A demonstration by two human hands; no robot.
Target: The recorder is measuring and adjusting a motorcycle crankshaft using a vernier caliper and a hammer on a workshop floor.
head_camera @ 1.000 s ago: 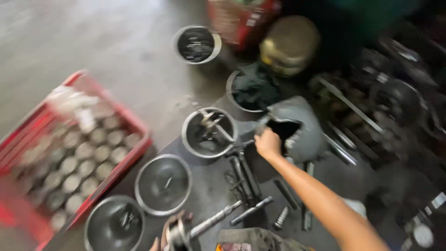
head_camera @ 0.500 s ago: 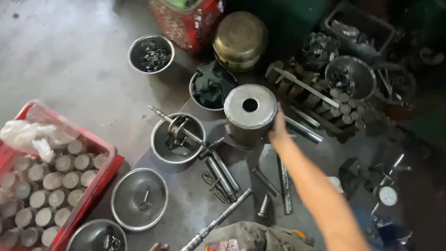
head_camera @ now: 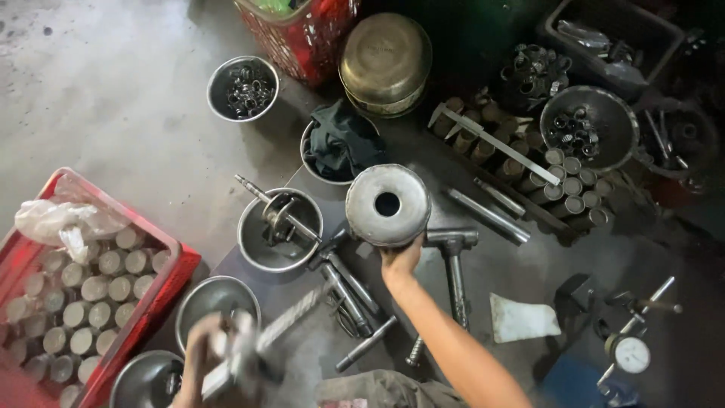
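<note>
Right hand [head_camera: 400,261] with fingers grasping the near edge of a large steel cylinder [head_camera: 388,204] with a central hole, at the centre of the floor [head_camera: 113,113]. Left hand [head_camera: 202,359], blurred, fingers clenched around a metal shaft tool [head_camera: 260,340] at near left. Steel bowl [head_camera: 253,238] just left of the cylinder; red crate [head_camera: 162,291] of metal cans at far left.

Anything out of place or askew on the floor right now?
Mostly orderly clutter. One oddity: a long metal shaft lies tilted across the steel bowl, both ends overhanging the rim. Left hand is too blurred to judge.
</note>
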